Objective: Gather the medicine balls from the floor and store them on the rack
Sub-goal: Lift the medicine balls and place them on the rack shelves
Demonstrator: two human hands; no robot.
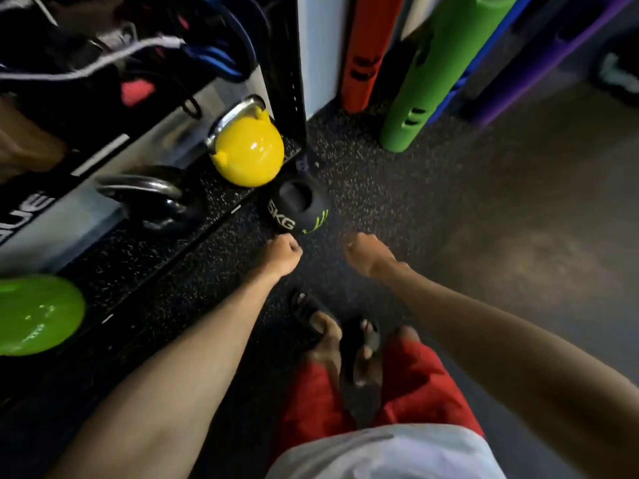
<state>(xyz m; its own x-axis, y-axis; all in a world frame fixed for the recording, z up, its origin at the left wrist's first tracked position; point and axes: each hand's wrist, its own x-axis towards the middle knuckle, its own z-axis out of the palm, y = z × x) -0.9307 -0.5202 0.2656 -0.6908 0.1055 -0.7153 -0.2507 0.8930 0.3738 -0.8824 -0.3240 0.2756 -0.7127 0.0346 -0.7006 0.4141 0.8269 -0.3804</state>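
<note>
A gym: kettlebells (246,150) on a rack (287,81), speckled rubber floor (380,188).

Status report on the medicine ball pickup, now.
Left hand, right hand empty, reaching. Black round 5KG medicine ball untouched on speckled floor beside black metal rack post. Nothing between.

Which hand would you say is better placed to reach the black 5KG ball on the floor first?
Probably the left hand: it sits just short of the ball and nearly in line with it, while the right hand is farther off, to the ball's right.
</note>
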